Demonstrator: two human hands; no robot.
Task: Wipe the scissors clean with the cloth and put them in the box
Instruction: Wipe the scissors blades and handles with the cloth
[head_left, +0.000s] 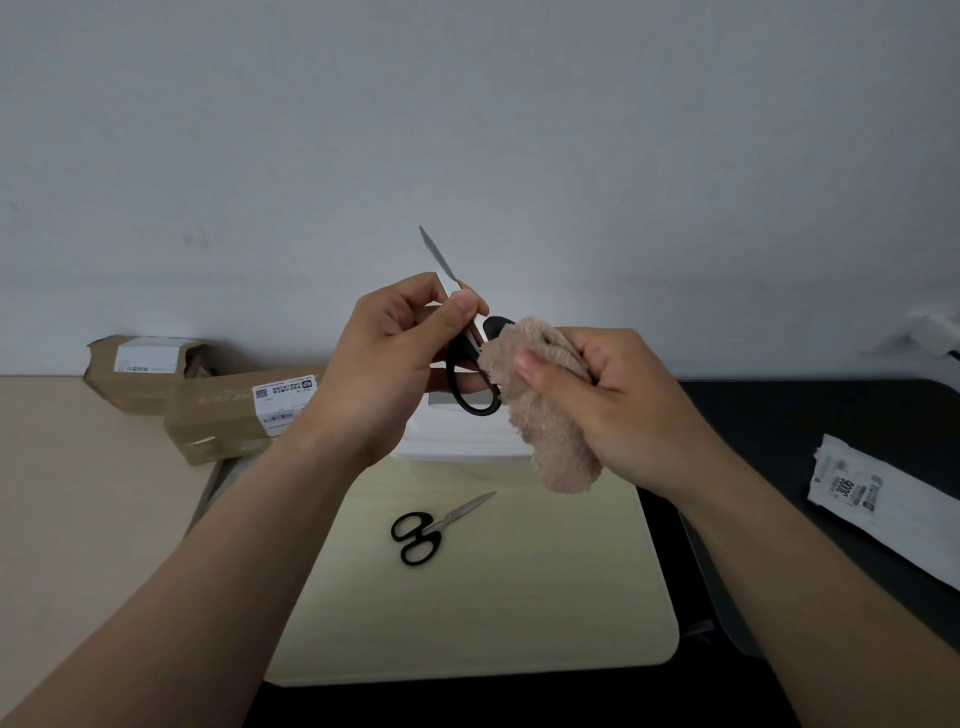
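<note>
Pale surface (493, 597) carries second scissors (436, 527), lying flat; left hand (384, 364) pinches raised scissors (458, 358) at blades, tip up; right hand (613, 400) clutches tan cloth (550, 431) touching their black handles.

Held scissors (461, 353) – black handles, blades together, tip up-left, in the air, pinched at the blade by left hand (384, 358) | cloth (550, 426) – beige, fluffy, bunched in right hand (613, 400), touching the handles | second scissors (441, 522): black-handled, closed, flat on counter (519, 597), tips up-right | box (457, 441): white, behind, partly hidden.
</note>
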